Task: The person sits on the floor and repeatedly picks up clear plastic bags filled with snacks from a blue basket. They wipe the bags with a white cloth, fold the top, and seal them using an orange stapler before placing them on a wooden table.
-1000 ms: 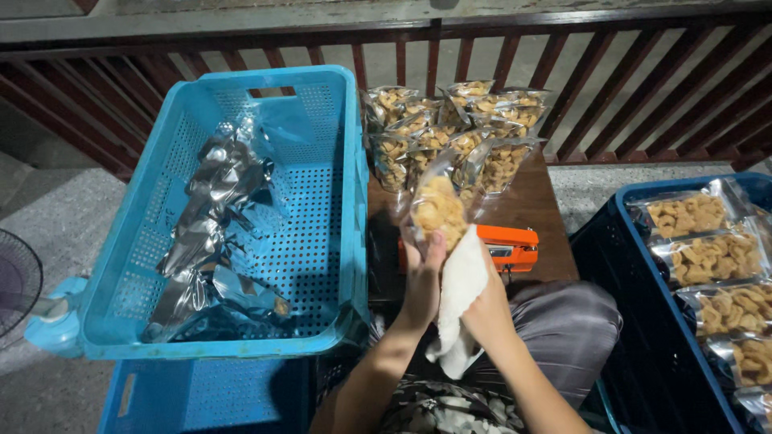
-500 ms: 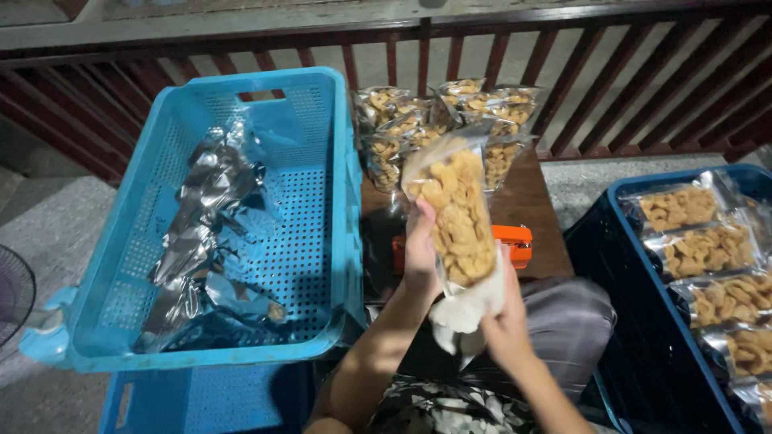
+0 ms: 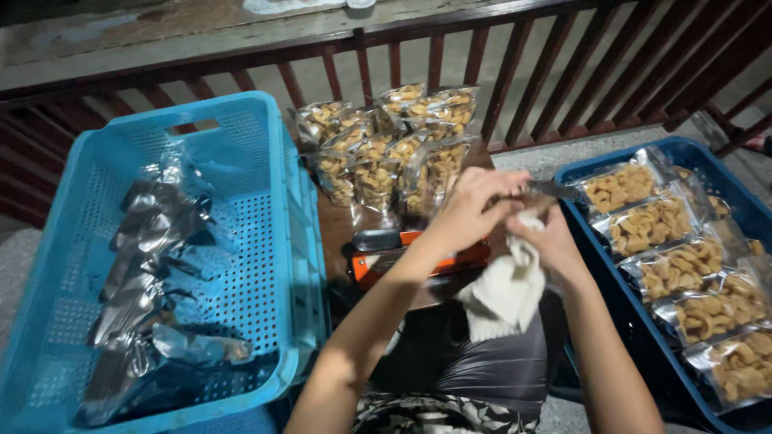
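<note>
My left hand (image 3: 474, 210) pinches the silvery sealed end of a clear snack bag (image 3: 619, 186) full of pale fried crackers. The bag lies at the far end of a dark blue crate (image 3: 583, 241) on my right, on top of a row of like bags (image 3: 679, 265). My right hand (image 3: 551, 241) sits just under the left, touching it, and clutches a white cloth (image 3: 503, 293) that hangs down over my lap. Both hands meet at the crate's left rim.
A light blue perforated crate (image 3: 265, 161) on the left holds several empty silver pouches (image 3: 149, 265). On the small wooden table ahead are a pile of filled snack bags (image 3: 386, 153) and an orange sealer (image 3: 418, 259). A dark red railing (image 3: 515, 72) runs behind.
The snack bag, held upright in front of me before, has swung right and down onto the bags in the dark blue crate. Both hands went with it, the cloth still in my right.
</note>
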